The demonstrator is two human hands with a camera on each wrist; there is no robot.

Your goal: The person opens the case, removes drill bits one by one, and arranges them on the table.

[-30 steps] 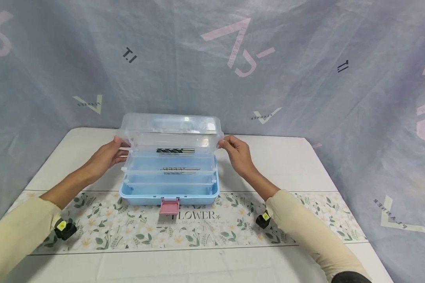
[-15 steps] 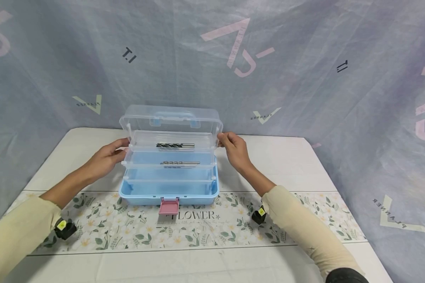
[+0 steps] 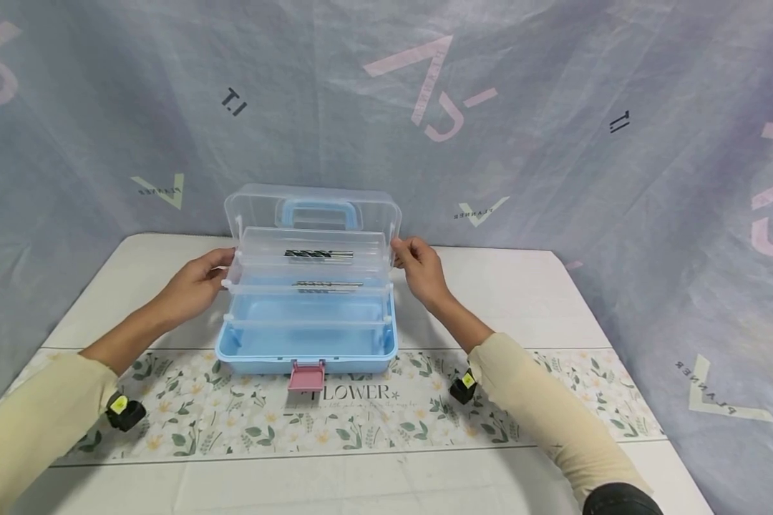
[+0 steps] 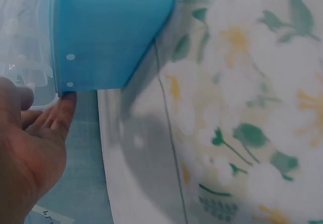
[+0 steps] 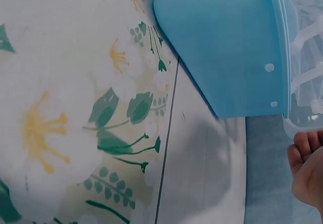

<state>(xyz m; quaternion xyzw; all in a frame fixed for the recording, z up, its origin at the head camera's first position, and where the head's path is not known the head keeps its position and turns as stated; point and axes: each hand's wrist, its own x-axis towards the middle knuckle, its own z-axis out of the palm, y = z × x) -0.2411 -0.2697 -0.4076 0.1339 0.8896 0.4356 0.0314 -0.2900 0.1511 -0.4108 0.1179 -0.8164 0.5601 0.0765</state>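
Note:
A light-blue toolbox [image 3: 309,363] stands with its clear lid [image 3: 254,200] raised at the back. Two clear trays are fanned out in steps above the base. A dark fluted drill bit [image 3: 318,254] lies in the upper tray, and a silver drill bit [image 3: 327,287] in the lower one. My left hand [image 3: 196,286] holds the lid's left side, its fingers reaching the box's back corner in the left wrist view. At the lid's right edge, my right hand [image 3: 421,270] pinches the plastic between thumb and curled fingers. The pink latch [image 3: 306,377] hangs down in front.
A floral runner [image 3: 361,429] crosses the white table [image 3: 489,286] beneath the box's front. Behind the lid, a grey printed curtain [image 3: 335,114] hangs close to the table's back edge. A black wrist device [image 3: 125,413] sits at the left sleeve, another [image 3: 464,388] at the right.
The lid has swung further up and back, bringing its blue handle into clear view. Both trays have risen and spread with their drill bits. My hands have moved slightly with the lid.

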